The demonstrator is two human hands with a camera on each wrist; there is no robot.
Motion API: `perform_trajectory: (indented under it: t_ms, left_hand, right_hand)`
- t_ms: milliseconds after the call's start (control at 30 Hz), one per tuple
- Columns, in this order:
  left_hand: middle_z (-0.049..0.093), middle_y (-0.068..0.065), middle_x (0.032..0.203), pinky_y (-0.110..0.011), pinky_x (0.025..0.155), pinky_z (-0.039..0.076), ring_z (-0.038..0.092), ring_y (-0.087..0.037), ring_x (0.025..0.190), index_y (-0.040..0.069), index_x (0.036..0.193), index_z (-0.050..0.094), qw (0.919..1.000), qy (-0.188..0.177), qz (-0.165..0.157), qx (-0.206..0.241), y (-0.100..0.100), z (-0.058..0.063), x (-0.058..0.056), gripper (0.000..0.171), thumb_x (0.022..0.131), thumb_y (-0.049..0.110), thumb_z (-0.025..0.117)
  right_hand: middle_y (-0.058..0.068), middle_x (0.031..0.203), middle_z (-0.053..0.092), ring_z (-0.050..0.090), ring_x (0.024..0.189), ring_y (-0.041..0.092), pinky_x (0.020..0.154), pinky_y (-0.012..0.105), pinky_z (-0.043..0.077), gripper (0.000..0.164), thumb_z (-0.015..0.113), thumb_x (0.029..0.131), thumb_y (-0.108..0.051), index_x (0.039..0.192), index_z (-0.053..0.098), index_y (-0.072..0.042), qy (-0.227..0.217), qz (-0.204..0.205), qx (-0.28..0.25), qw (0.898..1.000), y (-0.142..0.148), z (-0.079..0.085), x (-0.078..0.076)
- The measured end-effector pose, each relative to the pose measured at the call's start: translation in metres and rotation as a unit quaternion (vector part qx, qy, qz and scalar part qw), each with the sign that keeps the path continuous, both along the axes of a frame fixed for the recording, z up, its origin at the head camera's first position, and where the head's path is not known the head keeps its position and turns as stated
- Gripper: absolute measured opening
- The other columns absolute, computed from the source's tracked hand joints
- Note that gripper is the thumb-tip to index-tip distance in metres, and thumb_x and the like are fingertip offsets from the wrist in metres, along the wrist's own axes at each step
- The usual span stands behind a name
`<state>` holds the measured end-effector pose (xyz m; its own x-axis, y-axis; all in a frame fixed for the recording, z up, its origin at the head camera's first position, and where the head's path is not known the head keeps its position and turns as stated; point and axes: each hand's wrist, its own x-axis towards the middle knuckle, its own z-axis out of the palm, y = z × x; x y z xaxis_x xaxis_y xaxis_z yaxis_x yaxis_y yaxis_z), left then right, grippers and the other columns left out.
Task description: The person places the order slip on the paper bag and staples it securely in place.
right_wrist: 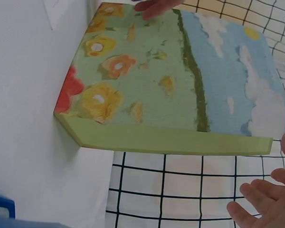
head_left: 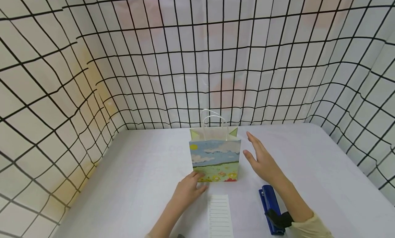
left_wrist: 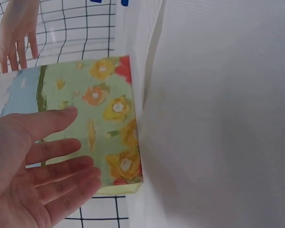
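Observation:
A paper gift bag [head_left: 216,159] printed with sky, clouds and flowers stands upright on the white table, its top open and its white handles raised. My left hand [head_left: 189,190] is at the bag's lower left front corner, fingers extended; in the left wrist view the fingers of that hand [left_wrist: 52,166] overlap the flower print. To the right of the bag, my right hand [head_left: 262,159] is held apart from it with fingers spread. The right wrist view shows the bag's green side panel [right_wrist: 171,137] with the right fingertips [right_wrist: 249,209] beyond it.
A blue stapler [head_left: 271,207] lies by the right forearm, partly covered by a black wrist strap [head_left: 279,218]. A lined paper strip [head_left: 219,215] with checkboxes lies in front of the bag. Black grid netting [head_left: 185,59] over white walls surrounds the table [head_left: 148,155].

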<state>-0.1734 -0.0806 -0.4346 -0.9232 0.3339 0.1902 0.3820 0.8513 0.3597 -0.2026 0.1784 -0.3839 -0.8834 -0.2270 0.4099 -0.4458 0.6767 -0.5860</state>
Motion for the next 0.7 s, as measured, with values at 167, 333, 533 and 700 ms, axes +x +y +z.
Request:
perform_trajectory:
  t_ms: [167,333,533,700]
  left_hand:
    - [0.062,-0.008,0.109,-0.039,0.076,0.051,0.062,-0.025,0.095,0.009,0.112,0.061,0.9999,-0.011,-0.003,0.002,0.004,0.002,0.0,0.039,0.079,0.027,0.068]
    - [0.062,-0.008,0.112,-0.04,0.077,0.051,0.062,-0.025,0.097,0.009,0.113,0.061,0.9999,-0.014,-0.009,-0.002,0.007,0.002,0.0,0.039,0.079,0.027,0.068]
    - [0.062,-0.008,0.111,-0.042,0.073,0.051,0.063,-0.026,0.093,0.008,0.109,0.063,0.9991,-0.038,-0.01,-0.015,0.012,0.003,0.001,0.037,0.078,0.028,0.069]
    - [0.064,-0.005,0.106,-0.039,0.069,0.051,0.064,-0.024,0.089,0.011,0.106,0.065,0.9984,-0.046,-0.017,-0.028,0.017,0.001,0.004,0.034,0.076,0.028,0.071]
  right_hand:
    - [0.018,0.149,0.02,0.022,0.136,0.038,0.104,0.058,0.023,0.062,0.045,0.095,-0.024,0.146,0.012,-0.011,-0.007,0.008,-0.016,1.0,-0.005,0.003,-0.004]
    - [0.019,0.149,0.02,0.024,0.134,0.039,0.103,0.059,0.023,0.063,0.045,0.095,-0.025,0.146,0.011,-0.01,-0.011,0.007,-0.02,1.0,-0.009,0.006,-0.006]
    - [0.017,0.149,0.019,0.025,0.134,0.037,0.104,0.057,0.024,0.061,0.044,0.096,-0.023,0.146,0.012,-0.008,-0.003,0.02,-0.033,0.999,-0.012,0.009,-0.011]
    - [0.017,0.15,0.018,0.022,0.136,0.037,0.105,0.055,0.024,0.062,0.043,0.096,-0.023,0.146,0.011,-0.006,-0.011,0.035,-0.046,0.998,-0.016,0.011,-0.014]
